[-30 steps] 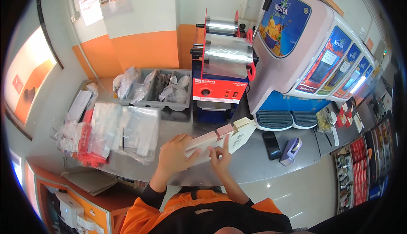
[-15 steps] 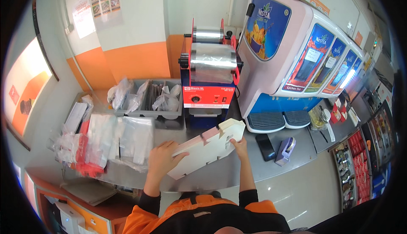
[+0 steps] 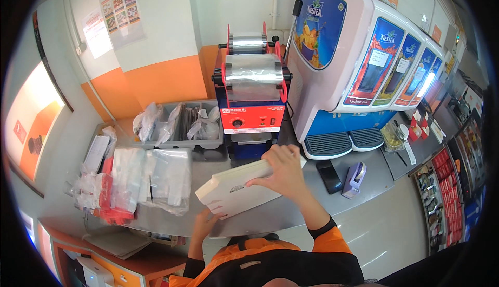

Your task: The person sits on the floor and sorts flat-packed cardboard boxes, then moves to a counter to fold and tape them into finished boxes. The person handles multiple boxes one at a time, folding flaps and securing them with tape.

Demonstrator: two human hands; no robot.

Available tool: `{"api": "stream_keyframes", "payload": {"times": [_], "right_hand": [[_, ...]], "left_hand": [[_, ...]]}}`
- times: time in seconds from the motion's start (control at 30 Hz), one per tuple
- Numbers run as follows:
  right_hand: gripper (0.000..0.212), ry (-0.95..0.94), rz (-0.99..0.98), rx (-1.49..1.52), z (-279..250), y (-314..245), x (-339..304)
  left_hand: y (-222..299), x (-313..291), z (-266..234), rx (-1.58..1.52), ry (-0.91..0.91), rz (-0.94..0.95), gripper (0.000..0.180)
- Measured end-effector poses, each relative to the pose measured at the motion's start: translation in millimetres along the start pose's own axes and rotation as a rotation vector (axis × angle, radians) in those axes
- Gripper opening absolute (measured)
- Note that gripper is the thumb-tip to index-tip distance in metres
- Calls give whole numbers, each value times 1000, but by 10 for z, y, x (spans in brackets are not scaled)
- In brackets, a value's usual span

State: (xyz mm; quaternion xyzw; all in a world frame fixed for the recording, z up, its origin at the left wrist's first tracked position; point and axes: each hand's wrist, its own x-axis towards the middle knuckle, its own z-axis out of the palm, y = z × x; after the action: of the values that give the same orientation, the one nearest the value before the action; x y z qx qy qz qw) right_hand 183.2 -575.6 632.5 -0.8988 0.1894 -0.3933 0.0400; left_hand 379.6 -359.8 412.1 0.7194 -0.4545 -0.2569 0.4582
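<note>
Cardboard (image 3: 244,194), a pale layered stack, is tipped up on edge in front of you, and your right hand (image 3: 284,173) has it: thumb on the near face, fingers hooked over the top edge, the grip closed down to the stack's own thickness. From that grip the bulk runs off left and toward you, its long axis slanting from the end by your palm down to the layered left end. And there, low and left of the grip, your left hand (image 3: 204,223) is in at the bottom corner, fingertips up against it; it's blurred, so pinching or merely propping, I cannot tell. Right hand nearer the far end, left nearer the close one. Below the grip is the metal counter (image 3: 265,219); whether the lower edge bears on it, I can't make out. Right of the grip lie a black phone (image 3: 329,177) and a purple tape dispenser (image 3: 354,180); beyond it, slightly left, stands the red sealing machine (image 3: 253,118); well off left, plastic bags (image 3: 169,178).
</note>
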Motion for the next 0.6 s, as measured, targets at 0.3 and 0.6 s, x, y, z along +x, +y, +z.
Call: {"api": "stream_keyframes", "payload": {"times": [0.3,0.6], "right_hand": [[65,-66,-10,-120,23,-32,-183],[29,866,720,-182,-479,1230,-1003]], "left_hand": [[2208,321,-559,324,237,409,81],[2287,619,-349,173,143,457,31]]}}
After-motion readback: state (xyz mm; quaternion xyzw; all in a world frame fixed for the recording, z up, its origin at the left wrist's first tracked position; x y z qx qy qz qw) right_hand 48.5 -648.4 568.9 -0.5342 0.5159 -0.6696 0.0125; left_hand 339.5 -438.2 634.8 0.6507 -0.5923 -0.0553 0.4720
